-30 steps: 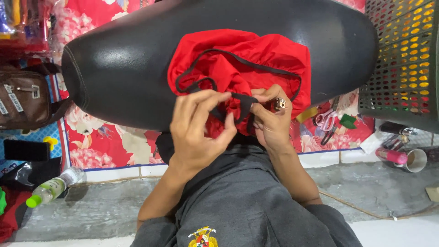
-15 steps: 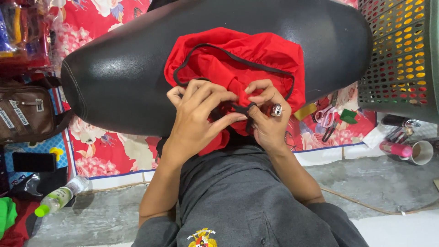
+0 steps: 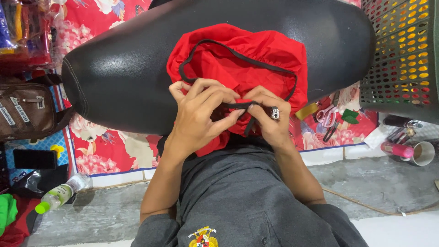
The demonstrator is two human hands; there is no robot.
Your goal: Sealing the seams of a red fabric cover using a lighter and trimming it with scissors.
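Observation:
A red fabric cover (image 3: 247, 64) with a black elastic cord (image 3: 238, 56) along its edge lies bunched on a large black padded seat (image 3: 128, 59). My left hand (image 3: 201, 114) pinches the near edge of the red fabric and the black cord. My right hand (image 3: 267, 116), with a ring on one finger, grips the same cord and fabric just to the right. Both hands meet at the seat's near edge, fingers curled on the cloth.
A green perforated plastic basket (image 3: 402, 55) stands at the right. Scissors (image 3: 327, 116) lie on the red floral mat (image 3: 114, 146). A brown bag (image 3: 25, 110), a phone (image 3: 34, 158) and a green-capped bottle (image 3: 59, 196) are at the left; a cup (image 3: 423, 153) at the right.
Both hands have shifted slightly along the cover's near edge, drawing the black cord and red fabric together between the fingers. The view moved a little closer.

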